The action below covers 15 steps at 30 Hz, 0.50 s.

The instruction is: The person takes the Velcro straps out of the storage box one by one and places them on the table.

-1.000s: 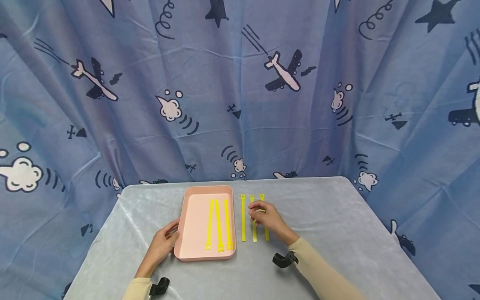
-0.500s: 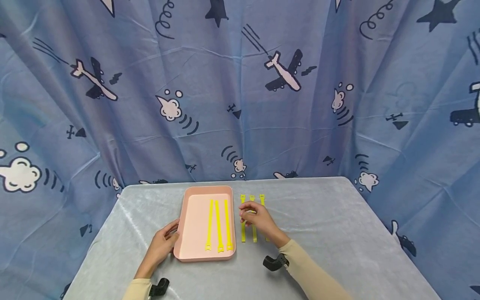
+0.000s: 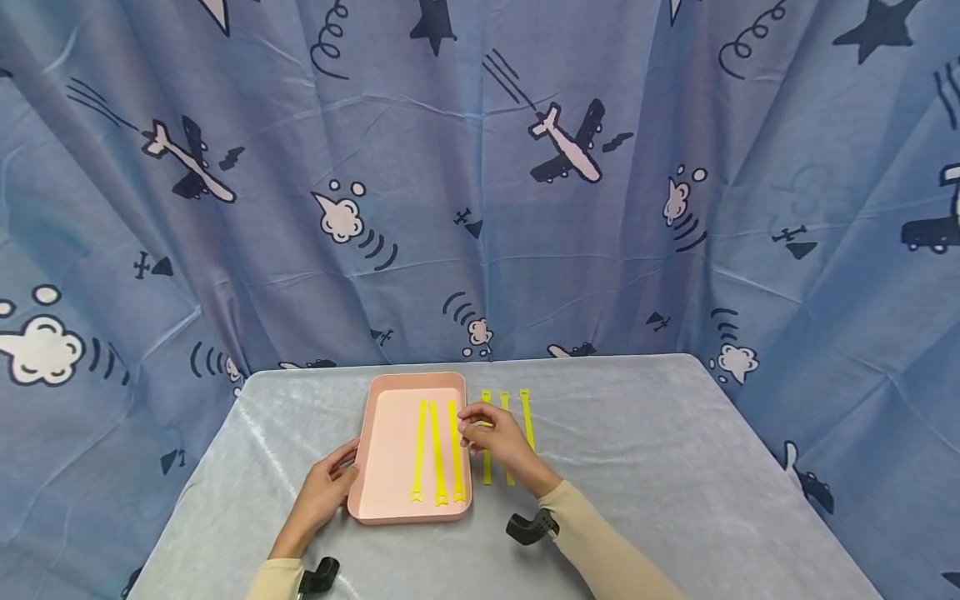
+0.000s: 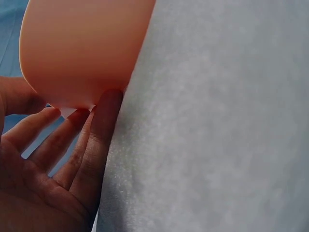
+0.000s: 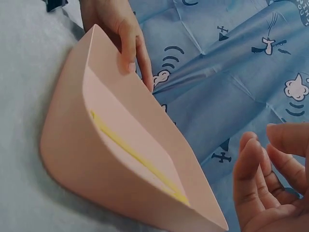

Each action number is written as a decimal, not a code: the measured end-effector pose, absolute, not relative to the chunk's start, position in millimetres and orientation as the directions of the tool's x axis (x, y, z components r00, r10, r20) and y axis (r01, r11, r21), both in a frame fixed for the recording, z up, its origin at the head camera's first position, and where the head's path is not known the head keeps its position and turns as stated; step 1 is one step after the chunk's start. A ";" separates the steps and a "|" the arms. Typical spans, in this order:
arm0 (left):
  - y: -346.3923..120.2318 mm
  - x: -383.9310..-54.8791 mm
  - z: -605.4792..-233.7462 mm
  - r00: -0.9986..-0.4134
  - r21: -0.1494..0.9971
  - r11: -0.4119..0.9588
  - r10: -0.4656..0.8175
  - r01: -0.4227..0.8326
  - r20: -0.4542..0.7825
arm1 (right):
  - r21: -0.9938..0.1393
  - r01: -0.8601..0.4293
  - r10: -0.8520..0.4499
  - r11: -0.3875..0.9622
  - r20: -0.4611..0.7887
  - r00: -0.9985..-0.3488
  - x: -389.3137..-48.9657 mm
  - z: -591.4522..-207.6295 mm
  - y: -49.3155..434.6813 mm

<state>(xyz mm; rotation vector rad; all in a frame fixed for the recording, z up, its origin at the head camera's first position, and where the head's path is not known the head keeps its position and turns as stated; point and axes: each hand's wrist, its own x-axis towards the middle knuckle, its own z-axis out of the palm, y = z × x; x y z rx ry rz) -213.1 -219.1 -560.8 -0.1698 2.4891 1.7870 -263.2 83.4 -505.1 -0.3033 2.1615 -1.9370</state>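
A pink rectangular tray (image 3: 386,492) lies on the table with three yellow cable-tie-like straps (image 3: 438,458) inside, toward its right side. My left hand (image 3: 318,496) holds the tray's left wall; in the right wrist view its thumb (image 5: 128,58) hooks over the rim with fingers outside. In the left wrist view the fingers (image 4: 104,125) lie against the outer wall. My right hand (image 3: 495,437) hovers at the tray's right rim, fingers loosely bent, thumb and fingertips apart, nothing between them. Three more yellow straps (image 3: 527,417) lie side by side right of the tray, partly hidden beneath this hand.
A light grey cloth (image 3: 637,433) covers the table. Behind it hangs a blue curtain (image 3: 420,275) printed with planes and clouds. Black wrist cameras (image 3: 531,527) sit on both forearms.
The right hand has moved left from over the loose straps to the tray's right rim, uncovering more of the rightmost strap. Left hand and tray stay put.
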 end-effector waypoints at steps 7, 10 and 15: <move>-219.2 -212.4 -560.5 -0.992 0.939 0.321 -0.045 -0.125 -0.116 | -0.997 0.010 -0.326 0.080 -0.036 -0.945 -262.5 -502.8 71.9; -218.9 -212.8 -560.9 -0.992 0.939 0.321 -0.052 -0.127 -0.116 | -0.994 0.018 -0.328 0.105 -0.051 -0.943 -261.4 -500.4 65.8; -218.5 -214.0 -562.3 -0.992 0.938 0.323 -0.060 -0.126 -0.113 | -0.990 -0.012 -0.355 0.142 -0.040 -0.934 -264.3 -500.9 56.8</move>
